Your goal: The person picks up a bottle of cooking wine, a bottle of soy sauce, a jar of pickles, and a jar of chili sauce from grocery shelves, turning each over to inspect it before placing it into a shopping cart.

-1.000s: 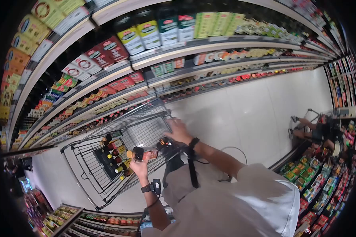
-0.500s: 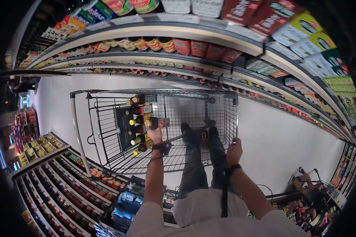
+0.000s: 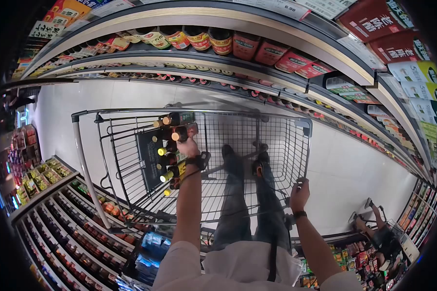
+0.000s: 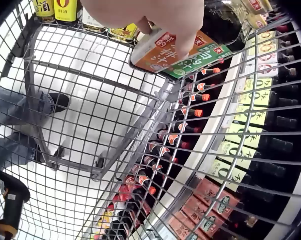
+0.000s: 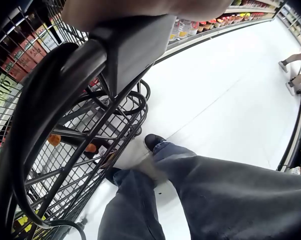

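Note:
My left hand [image 3: 189, 147] grips a dark sauce bottle [image 3: 180, 134] with an orange cap, low over the left end of the shopping cart [image 3: 194, 112]. In the left wrist view, its orange label [image 4: 160, 52] shows under my fingers, right beside a bottle with a green label [image 4: 200, 61]. Several more bottles [image 3: 166, 172], some yellow-capped, stand in a row in the cart beside my wrist. My right hand [image 3: 300, 196] curls at the cart's near right corner; the right wrist view has it over the black plastic corner piece [image 5: 140, 47].
Shelves of bottled sauces [image 3: 267, 51] run along the far side of the cart. A black-and-orange item [image 4: 13, 205] lies in the basket. Another shelf rack [image 3: 82, 223] stands at near left. A person [image 3: 381, 233] is at the right. Pale floor [image 3: 349, 165] stretches to the right.
My left hand has lowered the bottle to the row at the cart's left end. The right hand has moved from over the basket to its near right corner. My view has turned toward the cart.

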Available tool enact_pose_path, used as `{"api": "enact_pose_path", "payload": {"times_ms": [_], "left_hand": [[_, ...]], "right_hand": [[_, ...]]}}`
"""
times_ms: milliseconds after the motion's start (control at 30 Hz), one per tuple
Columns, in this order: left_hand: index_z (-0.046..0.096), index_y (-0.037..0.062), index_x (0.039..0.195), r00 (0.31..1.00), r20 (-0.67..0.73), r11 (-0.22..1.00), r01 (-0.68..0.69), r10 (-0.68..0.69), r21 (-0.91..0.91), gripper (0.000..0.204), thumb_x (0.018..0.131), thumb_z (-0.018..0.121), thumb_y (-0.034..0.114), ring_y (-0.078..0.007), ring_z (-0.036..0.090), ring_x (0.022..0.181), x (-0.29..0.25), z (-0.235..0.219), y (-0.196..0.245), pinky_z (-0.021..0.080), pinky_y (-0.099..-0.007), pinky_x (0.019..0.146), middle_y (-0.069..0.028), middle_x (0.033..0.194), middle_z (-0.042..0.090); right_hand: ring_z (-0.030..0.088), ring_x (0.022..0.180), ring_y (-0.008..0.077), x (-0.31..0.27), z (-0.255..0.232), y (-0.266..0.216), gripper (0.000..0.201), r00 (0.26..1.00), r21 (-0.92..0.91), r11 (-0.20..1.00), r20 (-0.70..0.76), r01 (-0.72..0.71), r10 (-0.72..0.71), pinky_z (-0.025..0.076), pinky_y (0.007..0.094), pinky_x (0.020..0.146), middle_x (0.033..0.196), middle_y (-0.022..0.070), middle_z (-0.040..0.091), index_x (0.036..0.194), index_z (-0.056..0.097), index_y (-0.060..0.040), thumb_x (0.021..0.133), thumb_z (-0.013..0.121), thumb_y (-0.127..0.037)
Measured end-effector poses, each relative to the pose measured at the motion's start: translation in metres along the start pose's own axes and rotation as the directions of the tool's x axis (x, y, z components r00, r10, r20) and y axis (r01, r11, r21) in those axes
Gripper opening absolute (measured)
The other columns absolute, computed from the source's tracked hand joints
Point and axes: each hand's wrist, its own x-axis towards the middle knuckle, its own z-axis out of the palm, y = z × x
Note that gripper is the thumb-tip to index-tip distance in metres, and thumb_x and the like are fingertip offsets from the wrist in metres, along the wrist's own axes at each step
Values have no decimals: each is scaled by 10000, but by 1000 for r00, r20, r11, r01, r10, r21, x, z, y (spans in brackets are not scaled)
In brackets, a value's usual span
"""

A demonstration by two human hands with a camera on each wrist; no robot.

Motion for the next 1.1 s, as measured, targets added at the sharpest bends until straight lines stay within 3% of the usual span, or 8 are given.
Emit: {"api": "enact_pose_path", "payload": {"times_ms": [133,267,567,667,767,800,933,1100], "left_hand": [[657,-25,1079,998,-11,995,-68,67,-79,340,764,743,68,-282,689,962,21,18,-38,494,-384,870,-133,1027,730],[617,-20,1165,989,66,959,141,-129,-244,473,709,577,-137,-219,661,986,14,19,-21,502,-339,892,-112,1112,682],[610,-20,1134,972,109,919,232,-207,-318,350,793,575,-90,-221,642,996,28,11,-32,481,-327,895,-115,1110,665],[632,-42,1156,990,132,958,75,-39,-275,429,787,770,127,-196,630,937,39,9,-54,472,-336,830,-99,1082,687],[612,-19,1153,980,38,921,198,-197,-335,354,803,661,-17,-203,643,951,22,14,-24,476,-328,875,-102,1076,691],[609,-16,1158,997,38,956,79,-72,-282,360,803,663,-4,-208,645,958,18,11,-17,476,-330,877,-99,1064,696],[603,-21,1165,972,108,849,236,-210,-473,372,795,639,-37,-210,642,978,6,2,19,460,-334,897,-104,1088,688],[607,2,1195,986,136,927,138,-95,-349,382,814,637,-9,-220,623,1024,16,2,-7,435,-351,934,-101,1152,664]], "right_hand": [[659,818,294,-1,-1,1,166,1000,-21,1000,3,-22,22,527,378,653,940,135,654,1065,544,-14,899,546,-16],[656,790,290,-1,-1,2,153,999,4,1000,-24,-22,22,522,374,642,925,135,651,1053,547,-19,901,546,-23],[624,734,230,-1,-1,3,145,999,5,1000,-36,1,-1,504,332,613,902,112,630,1034,544,-25,892,569,-3],[638,735,266,0,-3,-2,139,999,4,1000,-29,-18,18,512,347,629,909,135,641,1041,543,-20,903,560,-15],[653,753,293,-3,-1,2,130,1000,-15,1000,-12,-10,10,526,365,651,928,152,649,1043,539,-14,912,546,-16],[655,757,295,-2,-1,1,128,1000,-3,1000,-9,-14,14,527,367,653,928,152,649,1042,538,-13,914,544,-15],[662,762,285,-1,-1,-3,123,1000,-4,1000,-14,-2,2,531,365,640,922,146,649,1041,535,-14,918,541,-11],[652,725,257,-2,-2,-7,127,1000,-21,1000,-18,19,-19,532,356,631,900,132,640,1044,526,-18,919,549,-12]]}}
